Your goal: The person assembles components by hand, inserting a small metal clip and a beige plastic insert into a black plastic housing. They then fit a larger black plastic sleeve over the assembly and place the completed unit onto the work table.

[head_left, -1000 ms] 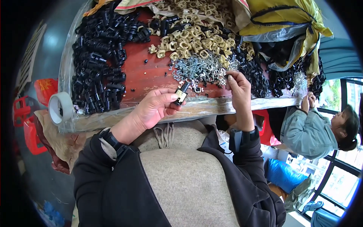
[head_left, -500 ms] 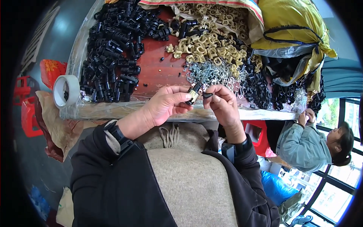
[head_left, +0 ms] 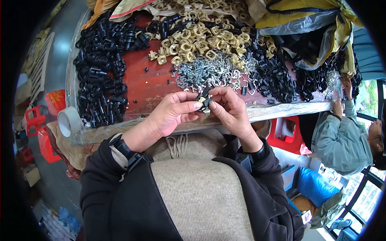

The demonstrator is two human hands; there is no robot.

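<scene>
Over the table's near edge, my left hand [head_left: 173, 111] grips a small black plastic fitting [head_left: 204, 96] with a cream-coloured piece on it. My right hand [head_left: 232, 111] meets it from the other side, thumb and forefinger pinched at the fitting; the small black part seen in those fingers earlier is mostly hidden now. Just beyond my hands lie a heap of small silvery screws [head_left: 197, 73] and bent metal hooks [head_left: 235, 76]. Behind them spreads a pile of cream plastic rings [head_left: 201, 42]. Small black clips [head_left: 273, 76] are heaped to the right.
Many black fittings [head_left: 98, 76] cover the table's left side. A tape roll [head_left: 69, 121] stands at the near left corner. An open yellow sack [head_left: 305, 20] sits at the back right. A co-worker [head_left: 341, 136] reaches to the table's right end, near a red stool [head_left: 284, 134].
My right fingers have closed in on the fitting, bringing the small black part against it. The view has shifted, and the co-worker's arm now reaches farther over the table.
</scene>
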